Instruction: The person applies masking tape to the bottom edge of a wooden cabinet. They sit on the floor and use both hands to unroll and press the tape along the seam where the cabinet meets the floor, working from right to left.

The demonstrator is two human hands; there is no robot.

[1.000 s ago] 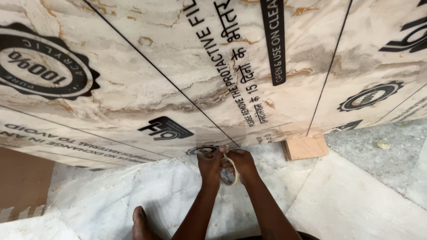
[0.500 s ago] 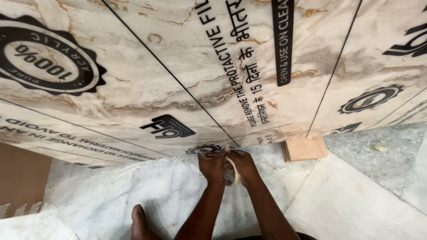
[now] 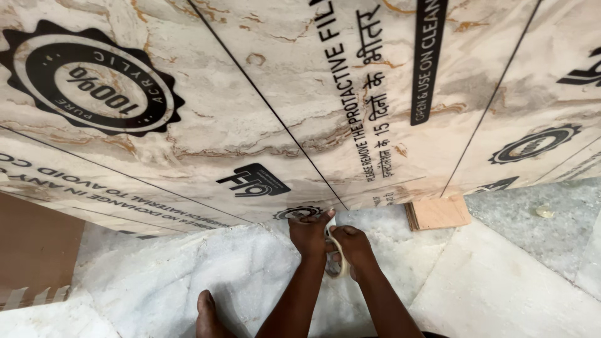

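**Hands and tape roll at the lower edge of the marble-pattern sheet**

White marble floor [image 3: 188, 275] is carrying a large marble-pattern sheet [image 3: 250, 106], which is filling the upper part of the view under a printed protective film. A small plywood block [image 3: 438, 213] is lying at its lower edge. The left hand [image 3: 308, 233] is pressing against that edge, fingers [image 3: 325, 216] curled at the film. The right hand [image 3: 354, 247] is grasping a roll of masking tape [image 3: 341, 260], touching the left hand just below the edge. A bare foot [image 3: 208, 313] is resting on the floor nearby.
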